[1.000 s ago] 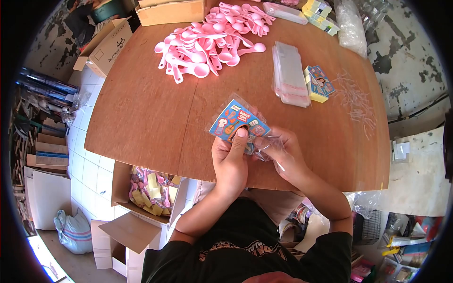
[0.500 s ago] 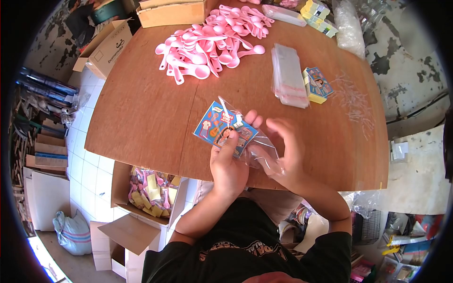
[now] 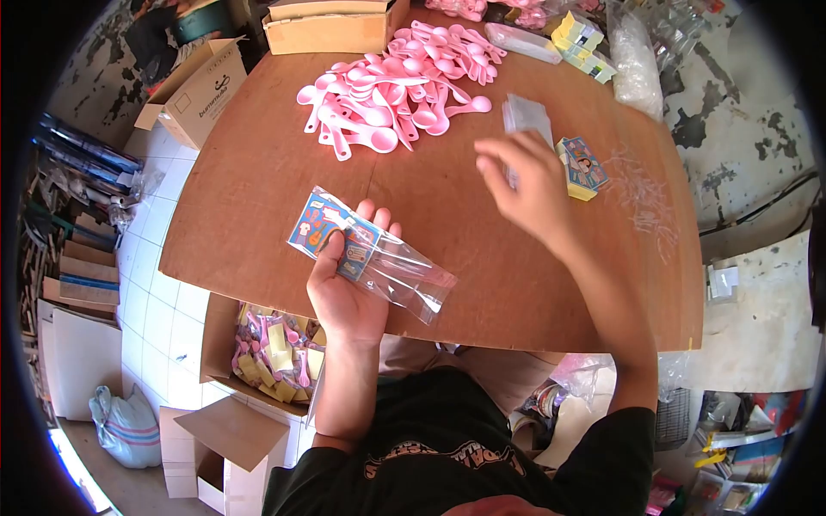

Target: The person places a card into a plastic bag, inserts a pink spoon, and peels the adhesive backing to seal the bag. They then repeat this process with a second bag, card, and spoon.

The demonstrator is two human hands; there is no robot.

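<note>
- A clear bag (image 3: pixel 404 273) with a printed card (image 3: pixel 331 232) inside is gripped by the left hand (image 3: pixel 344 297), thumb on top and fingers beneath, above the near edge of the table (image 3: pixel 258 198).
- The right hand (image 3: pixel 527 181) is held empty, fingers loosely spread, over a stack of clear bags (image 3: pixel 529 112); contact cannot be told.
- A pile of cards (image 3: pixel 585 163) is seen just beside that stack.
- Pink spoons (image 3: pixel 387 86) are heaped at the far side.

Wooden table (image 3: pixel 258 189), white tiled floor (image 3: pixel 163 314), bright daylight

Left hand (image 3: pixel 344 297) clenched; right hand (image 3: pixel 532 185) outstretched, open
</note>
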